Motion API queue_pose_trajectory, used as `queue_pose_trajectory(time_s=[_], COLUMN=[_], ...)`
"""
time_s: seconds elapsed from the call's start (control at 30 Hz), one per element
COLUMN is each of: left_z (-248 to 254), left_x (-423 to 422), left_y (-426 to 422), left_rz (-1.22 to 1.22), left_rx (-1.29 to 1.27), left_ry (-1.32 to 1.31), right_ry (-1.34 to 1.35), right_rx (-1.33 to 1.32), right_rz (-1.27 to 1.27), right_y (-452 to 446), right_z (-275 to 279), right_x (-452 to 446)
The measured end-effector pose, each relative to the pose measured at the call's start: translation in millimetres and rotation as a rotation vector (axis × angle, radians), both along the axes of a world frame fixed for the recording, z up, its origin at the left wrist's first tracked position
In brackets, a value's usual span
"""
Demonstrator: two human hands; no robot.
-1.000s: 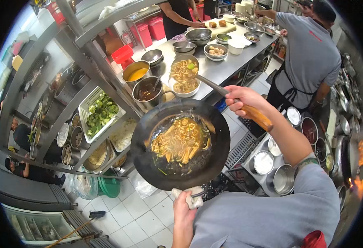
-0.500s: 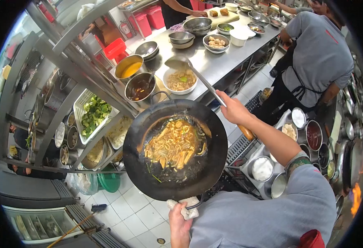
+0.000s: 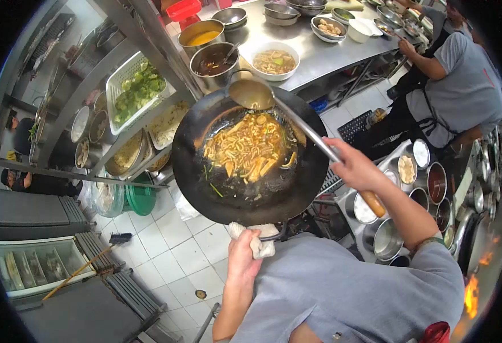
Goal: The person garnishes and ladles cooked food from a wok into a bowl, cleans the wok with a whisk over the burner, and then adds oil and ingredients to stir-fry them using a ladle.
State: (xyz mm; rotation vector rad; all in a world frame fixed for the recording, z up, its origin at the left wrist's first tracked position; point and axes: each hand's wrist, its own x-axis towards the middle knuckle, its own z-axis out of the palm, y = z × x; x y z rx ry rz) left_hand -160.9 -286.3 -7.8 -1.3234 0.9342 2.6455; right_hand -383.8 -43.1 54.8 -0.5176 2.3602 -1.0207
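My left hand point(image 3: 243, 251) is closed on the near handle of a black wok point(image 3: 216, 200), with a folded white cloth point(image 3: 262, 248) between the hand and the metal. Noodle-like strips in brown sauce point(image 3: 245, 146) lie in the wok, with bits of green. In my right hand point(image 3: 356, 166) is a long ladle point(image 3: 251, 94) with a wooden grip end. Its bowl is over the far rim of the wok. Just beyond stands a white bowl point(image 3: 298, 58) filled with similar food in broth.
Pots of yellow sauce point(image 3: 202, 38) and dark sauce point(image 3: 213, 60) stand left of the bowl. A basket of green vegetables point(image 3: 139, 94) sits on the left rack. At right, a person in grey point(image 3: 462, 86) works near seasoning pots point(image 3: 388, 237). Flames point(image 3: 471, 294) burn at lower right.
The ladle has moved from above the white bowl back to the wok's far rim, its bowl lowered. The view has shifted, and the wok remains in my left hand.
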Motion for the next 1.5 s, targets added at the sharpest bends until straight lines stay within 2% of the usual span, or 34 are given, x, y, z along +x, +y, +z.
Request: queue_pose_trajectory(time_s=[0.03,0.1,0.17,0.23,0.33,0.43,0.5,0.53,0.57,0.67,0.77,0.9,0.97,1.03,1.13,1.23,1.5], left_z=[1.8,6.4,2.9,9.7,9.8,11.3,13.2,14.2,15.8,17.8,15.4,10.8,1.5,-9.4,-19.7,-20.5,-23.1], left_x=[-2.7,-2.0,-0.5,-0.5,3.8,2.3,0.4,-1.0,-2.7,-5.2,-1.7,5.5,9.0,10.7,13.4,10.7,3.3], left_y=[-1.6,-2.7,-4.0,-7.4,-7.3,-7.5,-5.6,-2.2,1.0,4.7,-6.4,-25.3,-33.1,-38.5,-35.7,-30.7,-15.3], left_rz=[-0.006,-0.021,-0.042,-0.072,-0.054,-0.072,-0.116,-0.132,-0.15,-0.152,-0.151,-0.106,-0.096,-0.101,-0.094,-0.067,-0.051], left_rx=[0.004,0.005,-0.004,0.005,-0.025,-0.028,-0.042,-0.065,-0.089,-0.149,-0.126,-0.075,-0.035,-0.007,0.066,0.11,0.096], left_ry=[0.017,0.013,0.047,0.062,0.091,0.13,0.172,0.211,0.251,0.273,0.265,0.211,0.211,0.222,0.188,0.183,0.213], right_ry=[0.044,-0.173,-0.214,-0.467,0.017,0.181,-0.055,-0.4,-0.563,-0.978,-1.536,-1.535,-1.324,-1.152,-1.25,-1.306,-1.288], right_rx=[0.036,0.079,-0.044,-0.066,0.064,0.119,0.129,0.003,-0.082,-0.498,-1.124,-1.315,-1.165,-0.964,-0.948,-1.047,-1.285], right_rz=[0.04,0.064,0.161,0.025,-0.032,-0.112,-0.134,-0.251,-0.31,-0.438,-0.436,-0.287,-0.311,-0.393,-0.526,-0.495,-0.465], right_y=[-7.4,-19.8,-12.1,-6.5,0.4,-6.3,-9.5,-18.0,-33.7,-46.2,-29.3,-10.9,-9.5,-26.5,-36.9,-20.8,2.4], right_z=[-6.5,-11.2,-16.0,16.7,9.5,4.8,4.5,9.3,27.5,39.5,12.4,-12.4,-30.6,-7.6,-0.1,-0.6,40.9], right_x=[5.7,22.5,43.0,57.7,59.8,61.4,79.5,94.1,110.8,133.9,129.1,160.0,173.3,160.7,135.1,115.5,50.0])
